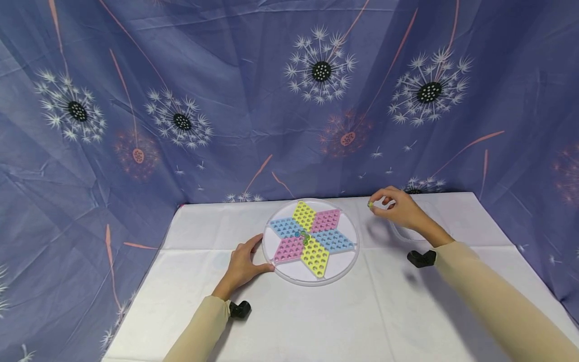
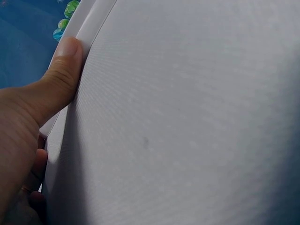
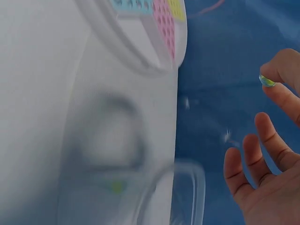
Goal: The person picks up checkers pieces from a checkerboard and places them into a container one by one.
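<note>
A round white Chinese checkers board with a star of yellow, pink and blue hole fields lies on the table. Several glass marbles, green and blue, sit around its centre. My left hand rests against the board's left rim, thumb and fingers spread along the edge. In the left wrist view the thumb lies straight on the rim. My right hand is raised to the right of the board and pinches a green-yellow marble between thumb and index finger. Its other fingers are apart, holding nothing.
A clear plastic container stands under and behind the right hand, partly hidden by it. White cloth covers the table. A blue curtain with dandelion prints hangs behind the table's far edge.
</note>
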Demonstrator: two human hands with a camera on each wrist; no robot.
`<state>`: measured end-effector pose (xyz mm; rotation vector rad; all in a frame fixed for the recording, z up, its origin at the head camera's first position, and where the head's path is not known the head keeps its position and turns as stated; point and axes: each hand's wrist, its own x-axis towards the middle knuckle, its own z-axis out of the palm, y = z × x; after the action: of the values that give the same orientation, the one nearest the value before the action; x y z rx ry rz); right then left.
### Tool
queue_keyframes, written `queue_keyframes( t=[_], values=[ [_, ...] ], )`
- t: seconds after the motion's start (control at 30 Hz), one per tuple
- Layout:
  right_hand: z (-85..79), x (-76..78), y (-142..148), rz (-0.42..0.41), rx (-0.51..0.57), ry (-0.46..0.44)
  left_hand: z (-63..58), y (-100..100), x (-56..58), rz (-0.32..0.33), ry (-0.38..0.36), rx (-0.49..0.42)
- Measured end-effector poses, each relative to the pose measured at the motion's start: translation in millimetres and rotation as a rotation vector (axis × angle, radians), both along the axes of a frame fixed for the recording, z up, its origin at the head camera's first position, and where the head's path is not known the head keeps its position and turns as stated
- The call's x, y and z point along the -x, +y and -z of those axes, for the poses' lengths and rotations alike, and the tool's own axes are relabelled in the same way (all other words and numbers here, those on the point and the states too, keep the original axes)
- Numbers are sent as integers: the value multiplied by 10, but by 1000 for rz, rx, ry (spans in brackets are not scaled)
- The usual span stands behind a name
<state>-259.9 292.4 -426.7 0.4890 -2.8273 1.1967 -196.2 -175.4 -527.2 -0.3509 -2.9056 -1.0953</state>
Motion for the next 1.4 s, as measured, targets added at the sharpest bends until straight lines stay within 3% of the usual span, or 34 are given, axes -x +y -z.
queue_keyframes(
  t=[0.53,1.17,1.4],
  values=[
    [40,-164,601,122,-10,-19,-5,-26,-1,-4,31,2],
    [159,-164,716,180,30,-19,-3,-15,17,-8,29,6],
    [242,-152,690,217,15,-66,10,-8,12,-1,13,-1]
  ],
)
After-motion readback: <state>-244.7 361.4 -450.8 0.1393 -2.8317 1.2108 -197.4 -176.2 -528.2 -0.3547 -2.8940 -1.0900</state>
